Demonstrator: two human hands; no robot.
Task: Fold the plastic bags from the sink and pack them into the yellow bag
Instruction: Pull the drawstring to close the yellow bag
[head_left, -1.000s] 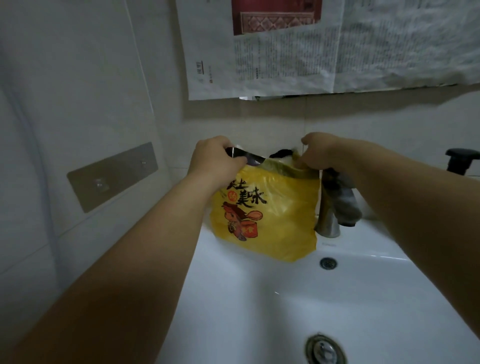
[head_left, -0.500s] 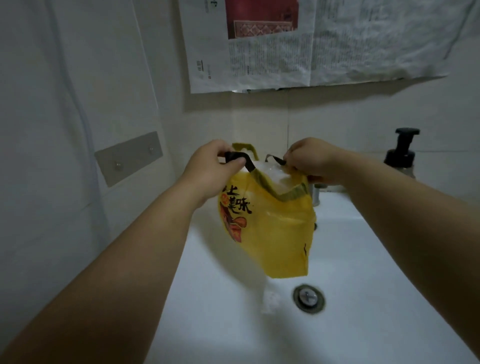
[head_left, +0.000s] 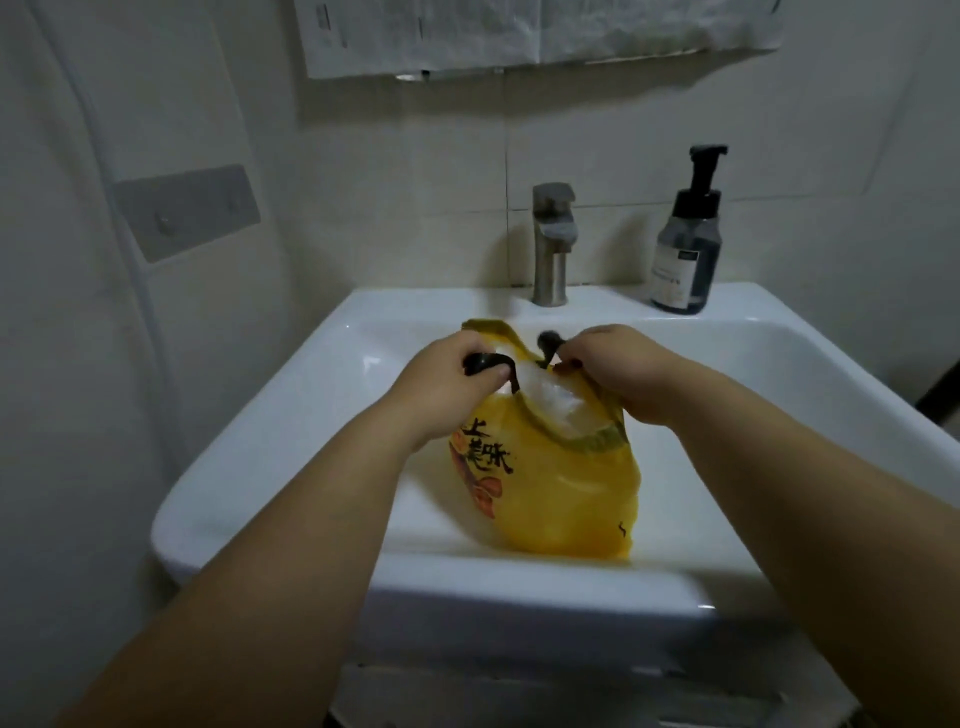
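Since half a second ago: yellow bag (head_left: 563, 499) lowered from mid-air into the sink (head_left: 249, 467), both hands down with it; drain now hidden. Left hand (head_left: 447, 387) curled round a black cord (head_left: 484, 359) at the bag's left lip; right hand (head_left: 618, 369) pinching the other cord end at the right lip. Both gripping, mouth held partly open between them. White plastic bags (head_left: 553, 402) showing in the mouth, just inside the olive hem.

Bag upright with a slight lean, bottom edge close against the front wall of the basin; contact with the basin floor not clear. Bare white basin to left and right of the bag, and an open stretch behind it up to the tap (head_left: 551, 244). Soap bottle (head_left: 685, 260) on the back ledge, right of the tap, well apart from the hands.

Writing: black characters 上 and 美味 on the bag's front, beside a red-orange picture. Bottle label and newspaper (head_left: 519, 31) print too small to read.
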